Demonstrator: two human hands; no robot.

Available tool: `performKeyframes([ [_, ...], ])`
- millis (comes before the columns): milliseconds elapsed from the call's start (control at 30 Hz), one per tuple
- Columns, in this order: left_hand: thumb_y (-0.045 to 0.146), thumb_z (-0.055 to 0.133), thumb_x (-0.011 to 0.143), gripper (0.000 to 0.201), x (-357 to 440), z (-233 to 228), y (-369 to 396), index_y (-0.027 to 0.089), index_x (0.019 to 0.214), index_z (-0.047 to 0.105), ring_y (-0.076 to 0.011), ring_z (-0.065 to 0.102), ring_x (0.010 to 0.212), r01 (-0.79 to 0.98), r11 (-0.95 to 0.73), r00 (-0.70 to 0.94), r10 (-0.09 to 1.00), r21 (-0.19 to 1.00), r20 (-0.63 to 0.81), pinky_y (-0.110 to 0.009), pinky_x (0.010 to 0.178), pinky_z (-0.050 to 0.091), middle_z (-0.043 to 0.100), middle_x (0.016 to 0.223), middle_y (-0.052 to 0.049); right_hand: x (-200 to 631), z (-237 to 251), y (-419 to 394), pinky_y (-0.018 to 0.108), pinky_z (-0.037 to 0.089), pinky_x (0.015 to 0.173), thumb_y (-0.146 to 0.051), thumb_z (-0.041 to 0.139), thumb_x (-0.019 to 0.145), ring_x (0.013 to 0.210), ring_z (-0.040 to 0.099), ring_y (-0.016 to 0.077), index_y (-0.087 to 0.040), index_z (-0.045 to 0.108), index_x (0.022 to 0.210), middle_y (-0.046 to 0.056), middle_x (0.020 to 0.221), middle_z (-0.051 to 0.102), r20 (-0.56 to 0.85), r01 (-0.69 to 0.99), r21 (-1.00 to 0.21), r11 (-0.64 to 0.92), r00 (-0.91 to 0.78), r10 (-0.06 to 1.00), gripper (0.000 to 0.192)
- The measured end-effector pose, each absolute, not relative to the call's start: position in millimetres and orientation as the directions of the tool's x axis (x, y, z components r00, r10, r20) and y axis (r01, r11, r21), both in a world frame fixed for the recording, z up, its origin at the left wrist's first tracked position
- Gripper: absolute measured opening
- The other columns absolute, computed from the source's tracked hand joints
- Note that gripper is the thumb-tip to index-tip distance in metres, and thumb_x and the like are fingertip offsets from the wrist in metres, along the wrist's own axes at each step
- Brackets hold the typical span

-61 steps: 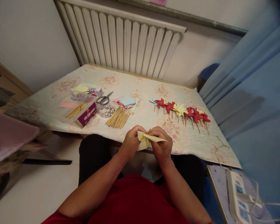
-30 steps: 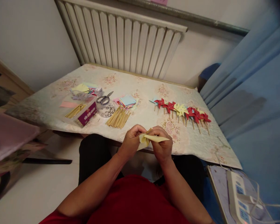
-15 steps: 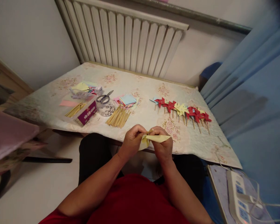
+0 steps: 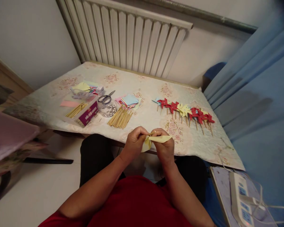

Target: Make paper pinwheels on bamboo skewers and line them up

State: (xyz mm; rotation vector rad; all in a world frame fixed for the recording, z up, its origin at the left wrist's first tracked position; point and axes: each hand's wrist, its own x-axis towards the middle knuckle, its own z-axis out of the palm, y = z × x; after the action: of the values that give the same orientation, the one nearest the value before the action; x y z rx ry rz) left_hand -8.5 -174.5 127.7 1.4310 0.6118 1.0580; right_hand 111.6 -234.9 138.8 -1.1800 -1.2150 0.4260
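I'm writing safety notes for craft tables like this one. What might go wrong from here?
The yellow paper is pinched between the left hand and right hand; being thin, it might crease or tear.

The sticks lie loose toward the near side of the table, so a brushing arm could scatter them.

The scissors lie against or over the dish of shiny bits; a knock might spill those.

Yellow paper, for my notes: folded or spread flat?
Folded: the yellow paper bends into curled flaps between left hand and right hand.
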Motion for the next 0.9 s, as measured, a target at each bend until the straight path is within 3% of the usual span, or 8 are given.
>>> performKeyframes([
  [267,0.021,0.056,0.078,0.007,-7.3,124.5,-177.7,0.018,0.073,0.059,-0.0124,0.049,0.067,-0.181,-0.198,0.445,0.857,0.963,0.26,-0.024,0.063,0.039,0.056,0.071,0.001,111.4,136.6,-236.7,0.026,0.046,0.066,-0.025,0.066,0.08,0.071,0.057,0.0142,-0.019,0.06,0.073,0.0,0.077,0.06,0.438,0.335,-0.887,0.317,0.4,0.805,0.011],
  [533,0.025,0.061,0.076,0.009,-4.4,129.6,-179.9,0.017,0.076,0.057,-0.0096,0.048,0.061,-0.241,-0.026,0.491,0.859,0.97,0.145,-0.021,0.057,0.038,0.054,0.068,0.003,114.4,136.9,-235.5,0.032,0.048,0.069,-0.023,0.061,0.083,0.075,0.06,0.017,-0.022,0.059,0.076,0.002,0.079,0.061,0.617,0.437,-0.772,0.462,0.343,0.708,0.007],
  [900,0.03,0.066,0.076,0.016,-6.6,131.5,-177.8,0.017,0.076,0.056,-0.0111,0.052,0.065,-0.32,-0.019,0.549,0.811,0.947,0.202,-0.023,0.06,0.042,0.057,0.07,0.001,115.8,144.3,-243.8,0.032,0.048,0.066,-0.018,0.063,0.08,0.075,0.06,0.0175,-0.023,0.06,0.081,0.002,0.078,0.062,0.706,0.612,-0.647,0.455,0.256,0.66,0.006],
])
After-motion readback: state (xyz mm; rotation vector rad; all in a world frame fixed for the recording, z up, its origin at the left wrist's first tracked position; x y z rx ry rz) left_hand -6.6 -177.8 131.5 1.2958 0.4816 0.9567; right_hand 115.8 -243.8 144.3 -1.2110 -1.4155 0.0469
